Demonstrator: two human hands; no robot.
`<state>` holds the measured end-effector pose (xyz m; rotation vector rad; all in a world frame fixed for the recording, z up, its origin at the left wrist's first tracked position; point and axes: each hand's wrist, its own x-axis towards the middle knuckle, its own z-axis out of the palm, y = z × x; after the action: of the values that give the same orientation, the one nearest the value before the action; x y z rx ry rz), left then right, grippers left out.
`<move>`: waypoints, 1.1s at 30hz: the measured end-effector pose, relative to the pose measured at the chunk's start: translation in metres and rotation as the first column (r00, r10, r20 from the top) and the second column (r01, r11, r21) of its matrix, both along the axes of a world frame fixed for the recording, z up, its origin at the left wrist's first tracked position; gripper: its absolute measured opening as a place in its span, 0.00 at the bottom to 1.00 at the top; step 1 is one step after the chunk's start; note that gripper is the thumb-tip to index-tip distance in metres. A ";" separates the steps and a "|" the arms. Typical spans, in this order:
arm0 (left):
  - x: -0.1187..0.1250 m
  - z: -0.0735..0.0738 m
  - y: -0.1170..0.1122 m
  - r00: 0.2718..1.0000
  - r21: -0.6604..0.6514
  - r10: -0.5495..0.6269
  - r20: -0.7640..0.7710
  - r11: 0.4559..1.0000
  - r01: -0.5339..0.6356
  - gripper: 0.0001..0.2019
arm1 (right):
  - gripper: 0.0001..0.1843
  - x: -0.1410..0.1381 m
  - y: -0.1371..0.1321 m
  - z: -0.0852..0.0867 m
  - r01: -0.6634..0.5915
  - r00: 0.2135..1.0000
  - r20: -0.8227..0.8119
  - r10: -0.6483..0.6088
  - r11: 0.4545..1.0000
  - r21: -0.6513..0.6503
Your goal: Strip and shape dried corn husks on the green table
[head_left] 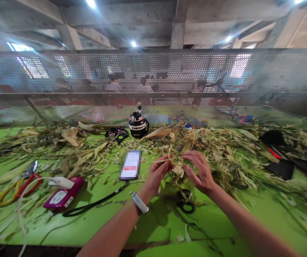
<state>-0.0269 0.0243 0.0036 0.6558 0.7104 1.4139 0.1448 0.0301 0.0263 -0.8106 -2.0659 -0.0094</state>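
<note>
While the left hand (153, 176) closes thumb and fingers in a pinch at its left edge, the dried husk bundle (179, 171) lies between the two hands, just beside the fingertips of the right hand (202, 174), which is loosely open; whether these touch it cannot be told. Cream-coloured and crumpled at its lower end, the bundle sends up thin, straw-yellow strands. Black scissor handles (187, 206) lie below, on the green tabletop (102, 225).
</note>
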 end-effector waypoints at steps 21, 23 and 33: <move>-0.008 -0.002 0.004 0.915 -0.103 -0.027 -0.402 0.995 -0.016 0.20 | 0.06 -0.014 -0.001 -0.009 -0.115 0.917 0.395 0.051 0.983 0.141; -0.009 -0.002 0.004 0.911 -0.101 -0.040 -0.409 0.995 -0.001 0.19 | 0.05 -0.013 0.000 -0.008 -0.115 0.929 0.366 0.050 0.980 0.159; -0.009 0.000 0.004 0.863 0.062 -0.101 -0.495 0.987 0.152 0.08 | 0.07 -0.013 0.006 -0.014 0.023 0.989 0.147 -0.001 0.989 -0.147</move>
<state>-0.0360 0.0280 0.0040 1.1455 0.9783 1.1699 0.1322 0.0357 0.0118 -0.9376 -2.2202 0.0817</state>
